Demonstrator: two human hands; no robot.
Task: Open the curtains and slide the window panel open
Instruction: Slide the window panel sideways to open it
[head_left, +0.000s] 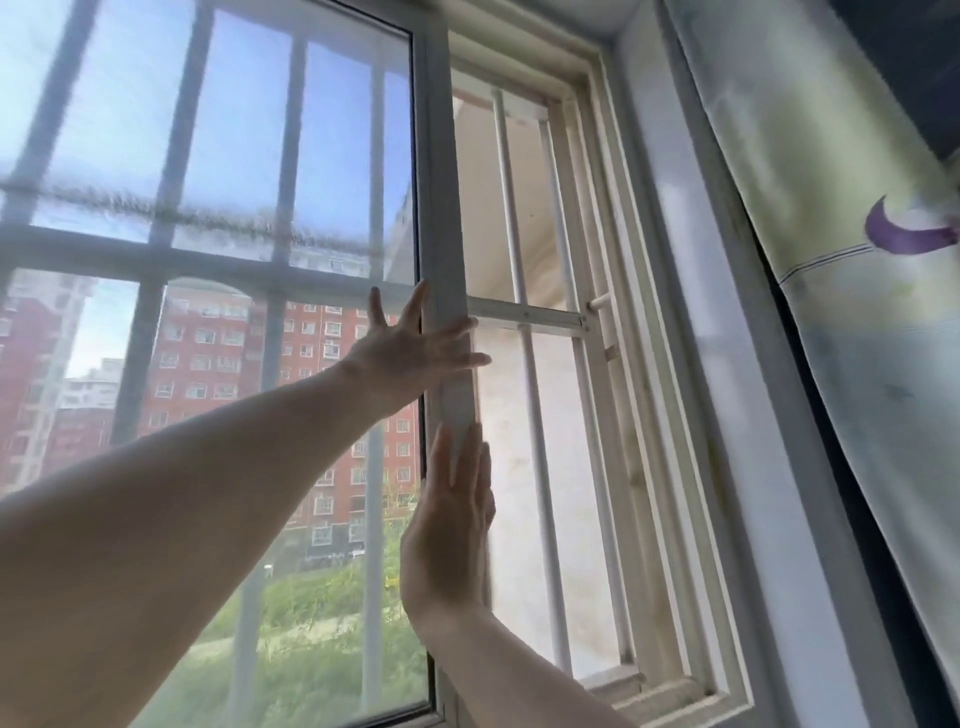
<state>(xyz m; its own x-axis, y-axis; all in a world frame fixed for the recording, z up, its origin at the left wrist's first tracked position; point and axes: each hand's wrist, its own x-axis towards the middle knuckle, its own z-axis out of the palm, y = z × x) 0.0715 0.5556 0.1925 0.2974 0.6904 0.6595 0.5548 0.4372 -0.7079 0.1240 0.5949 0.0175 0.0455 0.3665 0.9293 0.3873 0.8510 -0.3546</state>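
Note:
The sliding window panel (441, 208), white-framed with clear glass, stands slid to the left, leaving an open gap on its right. My left hand (415, 348) rests flat, fingers spread, against the panel's right edge at mid height. My right hand (449, 525) lies below it, palm flat and fingers together along the same frame edge. The curtain (852, 249), pale with a purple mark, hangs pulled aside at the far right.
White security bars (524, 322) run across the open gap and behind the glass. The window frame's right jamb (639, 364) and a white wall strip stand between gap and curtain. Red apartment blocks and greenery lie outside.

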